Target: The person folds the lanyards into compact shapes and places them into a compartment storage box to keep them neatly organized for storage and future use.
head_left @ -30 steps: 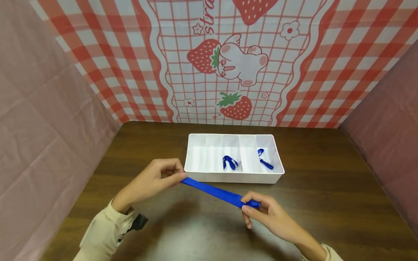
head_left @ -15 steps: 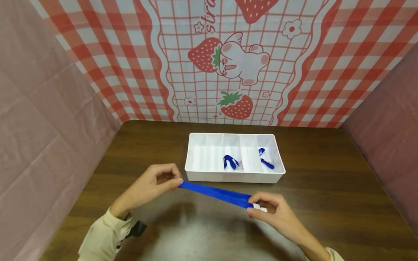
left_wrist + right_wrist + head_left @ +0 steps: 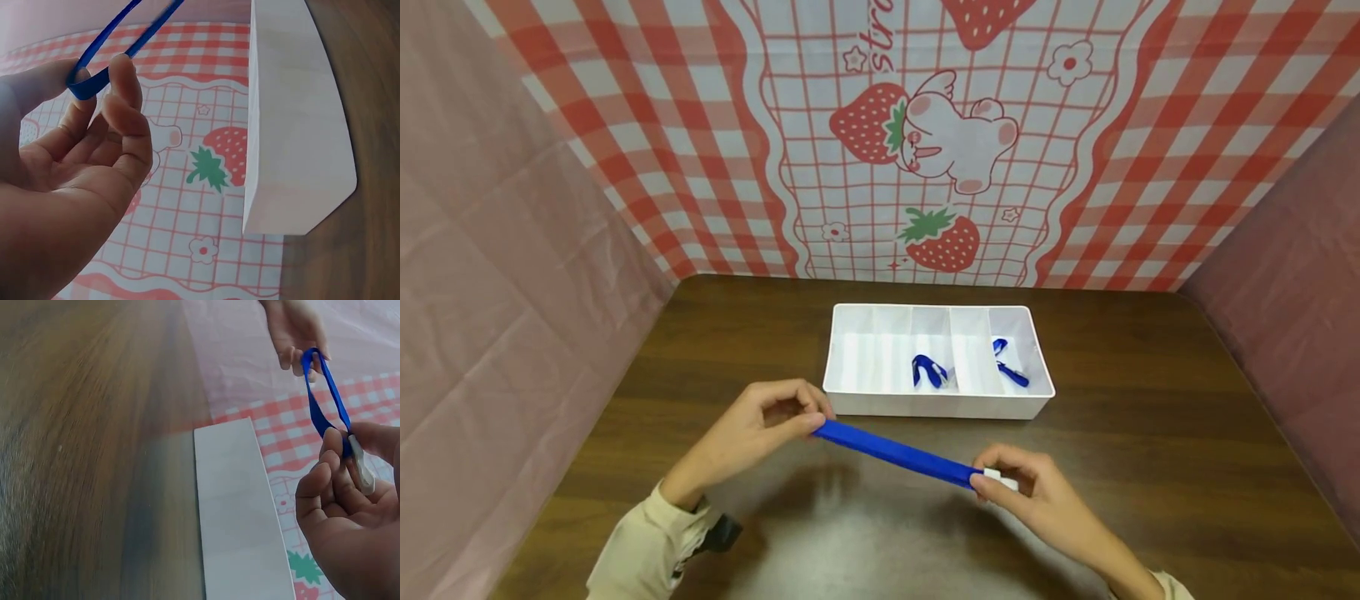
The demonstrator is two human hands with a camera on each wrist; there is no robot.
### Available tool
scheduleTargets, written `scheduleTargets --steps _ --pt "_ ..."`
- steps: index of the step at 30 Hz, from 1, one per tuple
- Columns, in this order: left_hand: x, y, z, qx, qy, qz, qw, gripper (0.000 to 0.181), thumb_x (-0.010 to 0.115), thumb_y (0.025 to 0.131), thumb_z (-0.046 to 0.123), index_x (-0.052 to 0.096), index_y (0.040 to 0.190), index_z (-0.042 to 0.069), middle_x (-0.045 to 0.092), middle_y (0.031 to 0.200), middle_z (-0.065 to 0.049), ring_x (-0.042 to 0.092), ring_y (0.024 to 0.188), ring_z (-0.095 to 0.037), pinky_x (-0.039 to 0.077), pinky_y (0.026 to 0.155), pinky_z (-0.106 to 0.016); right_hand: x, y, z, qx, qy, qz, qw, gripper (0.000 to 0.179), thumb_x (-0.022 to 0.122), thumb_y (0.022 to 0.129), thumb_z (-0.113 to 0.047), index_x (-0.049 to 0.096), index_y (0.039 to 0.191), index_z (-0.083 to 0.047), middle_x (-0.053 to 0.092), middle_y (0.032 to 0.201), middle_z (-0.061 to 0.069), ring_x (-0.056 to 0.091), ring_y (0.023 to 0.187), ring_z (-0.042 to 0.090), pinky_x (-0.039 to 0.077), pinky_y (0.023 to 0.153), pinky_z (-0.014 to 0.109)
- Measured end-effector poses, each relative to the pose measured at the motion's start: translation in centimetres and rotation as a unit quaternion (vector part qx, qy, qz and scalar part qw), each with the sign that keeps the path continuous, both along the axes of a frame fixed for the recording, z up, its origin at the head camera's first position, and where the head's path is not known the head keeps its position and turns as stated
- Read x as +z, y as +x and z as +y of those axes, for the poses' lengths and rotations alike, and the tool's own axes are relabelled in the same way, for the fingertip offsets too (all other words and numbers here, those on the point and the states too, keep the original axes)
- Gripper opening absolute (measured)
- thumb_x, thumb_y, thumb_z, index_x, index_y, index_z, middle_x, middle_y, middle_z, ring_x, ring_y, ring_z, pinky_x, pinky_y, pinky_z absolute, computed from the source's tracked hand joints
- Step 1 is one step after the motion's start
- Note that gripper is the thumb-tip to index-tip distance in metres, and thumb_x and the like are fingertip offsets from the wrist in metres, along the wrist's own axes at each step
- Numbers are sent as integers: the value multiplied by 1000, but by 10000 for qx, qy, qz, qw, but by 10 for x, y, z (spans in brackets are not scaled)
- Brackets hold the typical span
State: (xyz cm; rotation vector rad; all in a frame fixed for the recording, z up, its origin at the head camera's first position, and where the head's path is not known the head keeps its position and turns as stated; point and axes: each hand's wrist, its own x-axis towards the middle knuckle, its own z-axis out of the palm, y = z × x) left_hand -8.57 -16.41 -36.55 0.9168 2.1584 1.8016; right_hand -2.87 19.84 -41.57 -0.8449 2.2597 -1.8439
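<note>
A blue strap loop (image 3: 895, 452) is stretched between both hands in the head view, in front of the white tray. Its left end is pinched between thumb and fingers of my left hand (image 3: 752, 437); the left wrist view shows the band (image 3: 90, 85) bending round there. At the lower, right end, my right hand (image 3: 1037, 492) pinches the strap. A white end piece (image 3: 1002, 480) sticks out past those fingers, and the right wrist view shows this white piece (image 3: 362, 467) joined to the two blue bands. My right fingers hide the join in part.
Behind the strap stands a white divided tray (image 3: 940, 406). One compartment holds a curled blue strap (image 3: 931, 372); the right end compartment holds blue pieces (image 3: 1013, 375). A checked strawberry cloth (image 3: 700, 167) hangs behind the brown table (image 3: 1120, 392); pink cloths flank both sides.
My right hand has shifted slightly right along the strap, and the white end piece has come into view. My left hand has lowered a little. The strap now looks narrower.
</note>
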Motion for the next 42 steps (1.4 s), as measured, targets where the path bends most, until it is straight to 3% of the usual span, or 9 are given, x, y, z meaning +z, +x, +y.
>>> scheduleTargets --steps 6,13,17,20,25,29,32,38,42 --pt "-1 0 -2 -181 369 -27 9992 14 66 92 -3 65 84 8 71 97 -13 66 85 -23 57 67 -32 2 -2 9 -92 -97 -354 9993 18 57 96 6 70 103 -5 64 79 17 60 68 14 51 56 31" --pt "-4 -3 -4 -480 535 -60 9974 13 62 94 -5 63 86 5 67 97 -16 63 86 -22 56 69 -31 6 -2 18 -65 -70 -510 9987 21 59 95 5 72 110 -2 67 82 9 63 73 11 54 60 29" --pt "-6 -1 0 -223 160 35 9996 16 65 94 -1 61 82 9 67 93 -11 63 81 -19 55 65 -29 9 -3 21 -205 -88 -478 9986 19 62 94 6 73 108 0 69 82 10 65 71 13 56 61 29" --pt "-7 1 5 23 -84 63 9999 21 71 91 5 58 76 12 69 85 -6 63 68 -17 53 56 -28 11 -3 23 -300 -140 -392 9987 19 62 93 8 73 107 2 70 81 11 65 68 15 56 59 30" --pt "-9 3 13 15 174 -143 9997 26 73 89 1 55 72 11 69 78 -9 61 52 -22 48 46 -25 12 -4 25 -356 -201 -419 9983 18 63 91 9 73 104 2 70 79 13 64 66 16 55 58 31" --pt "-12 3 15 -166 613 -146 9979 22 67 90 -6 54 76 6 65 72 -17 61 49 -21 43 41 -22 13 -4 26 -393 -225 -497 9977 16 63 92 9 72 102 1 70 79 15 65 66 15 55 58 30" --pt "-14 3 17 -271 832 -161 9960 18 63 92 -8 53 82 2 60 68 -22 60 47 -21 45 40 -24 15 -4 27 -392 -187 -537 9976 15 61 93 8 71 101 -1 71 78 12 67 67 16 56 60 32" --pt "-16 4 17 -313 923 -287 9948 12 61 94 -7 52 98 0 62 70 -28 61 48 -24 49 42 -27 18 -4 28 -335 -112 -479 9982 14 60 95 7 68 101 -1 71 79 11 70 70 21 58 62 35" --pt "-15 5 14 -449 856 -253 9950 8 58 96 -7 57 101 -1 64 73 -23 63 51 -22 51 45 -27 19 -5 30 -424 -57 -513 9978 12 62 94 6 68 102 2 71 80 11 70 70 21 59 62 35"
